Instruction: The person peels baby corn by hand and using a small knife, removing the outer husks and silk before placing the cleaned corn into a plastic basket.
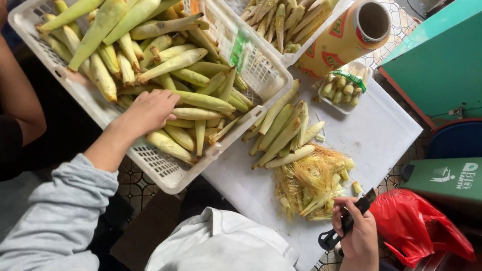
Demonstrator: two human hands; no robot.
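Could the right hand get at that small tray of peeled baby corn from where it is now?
Probably not easily: the right hand already grips a black knife, and husk trimmings lie between it and the small tray.

Illumination is even, diffuse daylight; shadows are soft and short. The white bench (381, 135) reads bright without glare. Focus is sharp at centre; slight softness and wide-angle stretch appear toward the frame edges. Lower-left corner is dim.

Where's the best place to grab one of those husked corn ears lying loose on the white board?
Probably around the thick middle of the husked ear nearest the silk pile, coming from above. It lies flat, tapering to a thin tip, and its long sides look mostly free, unlike the ears packed side by side.
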